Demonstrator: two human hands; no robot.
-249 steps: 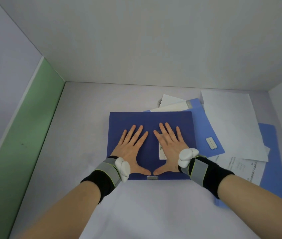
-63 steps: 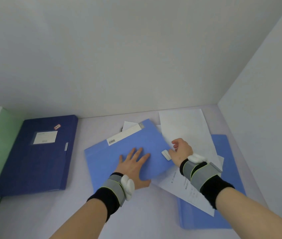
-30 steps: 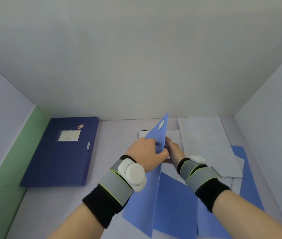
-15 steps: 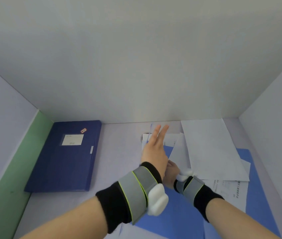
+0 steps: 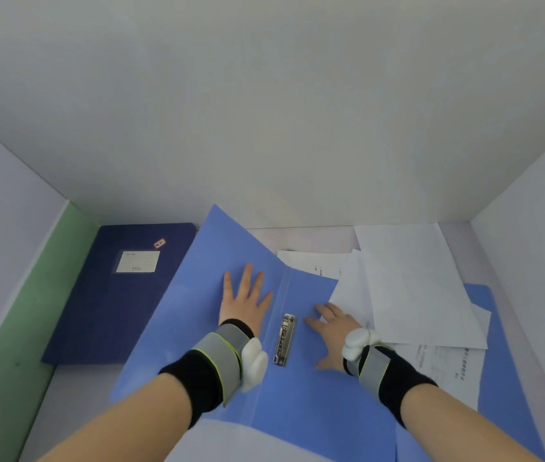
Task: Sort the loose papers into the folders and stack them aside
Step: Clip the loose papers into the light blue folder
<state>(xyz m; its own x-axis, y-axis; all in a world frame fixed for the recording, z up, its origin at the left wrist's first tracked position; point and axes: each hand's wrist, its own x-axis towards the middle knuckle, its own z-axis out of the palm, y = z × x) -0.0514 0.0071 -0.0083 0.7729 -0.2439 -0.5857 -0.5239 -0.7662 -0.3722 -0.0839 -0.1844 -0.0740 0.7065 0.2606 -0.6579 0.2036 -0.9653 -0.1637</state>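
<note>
A light blue folder [image 5: 197, 331] lies open in front of me, its metal clip [image 5: 285, 339] beside the spine. My left hand [image 5: 243, 300] presses flat on the left cover, fingers spread. On the right inside page rests my right hand [image 5: 331, 325], fingers apart, its fingertips near the edge of the loose white papers [image 5: 414, 288]. Those sheets overlap the folder's right side. A printed sheet [image 5: 444, 368] lies under them. A second light blue folder [image 5: 498, 388] lies beneath the papers at the right. Neither hand holds anything.
A dark blue box file [image 5: 114, 301] with a white label lies at the left, its edge under the open cover. A green strip [image 5: 7, 328] runs along the left wall. White walls close the desk [image 5: 74, 395] on three sides.
The light blue folder's cover, upright a second ago, now lies open to the left. My left hand has laid it down flat; my right hand stays on the inside page.
</note>
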